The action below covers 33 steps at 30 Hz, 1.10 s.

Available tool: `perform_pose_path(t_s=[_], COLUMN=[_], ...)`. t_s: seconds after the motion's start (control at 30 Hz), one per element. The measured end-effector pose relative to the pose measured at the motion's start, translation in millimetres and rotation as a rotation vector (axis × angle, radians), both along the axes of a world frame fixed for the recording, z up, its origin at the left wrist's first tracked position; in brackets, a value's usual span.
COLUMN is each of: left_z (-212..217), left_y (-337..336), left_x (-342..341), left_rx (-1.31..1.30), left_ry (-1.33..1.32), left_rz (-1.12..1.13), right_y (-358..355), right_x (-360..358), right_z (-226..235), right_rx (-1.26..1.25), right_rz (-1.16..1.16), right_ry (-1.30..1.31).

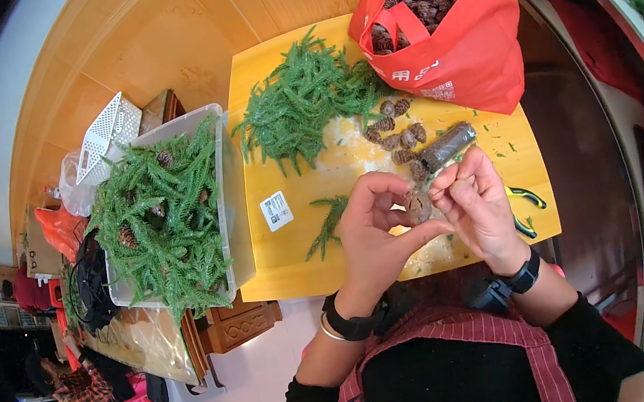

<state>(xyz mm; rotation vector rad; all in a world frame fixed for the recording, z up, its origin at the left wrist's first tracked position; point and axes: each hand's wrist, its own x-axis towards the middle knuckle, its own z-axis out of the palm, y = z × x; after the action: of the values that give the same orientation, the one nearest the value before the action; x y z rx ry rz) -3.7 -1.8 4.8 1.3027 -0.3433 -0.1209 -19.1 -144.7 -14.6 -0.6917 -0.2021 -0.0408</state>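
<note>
A person at a yellow table [298, 262] holds a small brown pine cone [419, 206] over the table's near edge, toward five o'clock of the tabletop. The left hand [376, 230] curls around it, thumb and forefinger pinching the cone; the right hand [478, 208] pinches a dark wire-like roll [447, 147] that slants from the fingers toward two o'clock, its long axis running eight to two. The cone's own axis is too hidden to tell. The likeliest slip, judging by the light fingertip grip: the cone rolls free and drops off the near edge. More cones [395, 131] lie at twelve o'clock, green sprigs [300, 101] at ten, a red bag [464, 41] at one.
</note>
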Motion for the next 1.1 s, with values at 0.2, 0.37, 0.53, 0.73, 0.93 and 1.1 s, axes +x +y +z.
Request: perform_pose_path(t_s=[0.2,0.37,0.53,0.73,0.93,1.1], left_z=[-3.0,-3.3,-4.0,-14.1,-12.9,-10.6], left_y=[-4.3,-5.4,-4.7,0.5,0.6,-1.1], left_x=[0.8,-2.4,-0.9,3.0,4.4,2.7], left_rx=[-0.014,-0.026,-0.115,-0.242,-0.313,-0.226], left_ry=[-0.131,-0.081,-0.117,-0.117,-0.039,-0.084], left_rz=[0.103,0.070,0.008,-0.101,-0.098,-0.096], right_y=[7.0,8.6,8.8,10.0,11.7,8.9], right_x=[-5.8,-5.3,-6.3,-6.0,-4.5,-5.8], right_z=[5.5,3.8,3.9,4.3,2.0,4.1], right_rx=[-0.165,-0.258,-0.188,-0.183,-0.188,-0.282], right_rz=[-0.090,-0.177,-0.187,-0.193,-0.198,-0.266], right_ry=[0.011,-0.025,-0.012,-0.019,-0.027,-0.048])
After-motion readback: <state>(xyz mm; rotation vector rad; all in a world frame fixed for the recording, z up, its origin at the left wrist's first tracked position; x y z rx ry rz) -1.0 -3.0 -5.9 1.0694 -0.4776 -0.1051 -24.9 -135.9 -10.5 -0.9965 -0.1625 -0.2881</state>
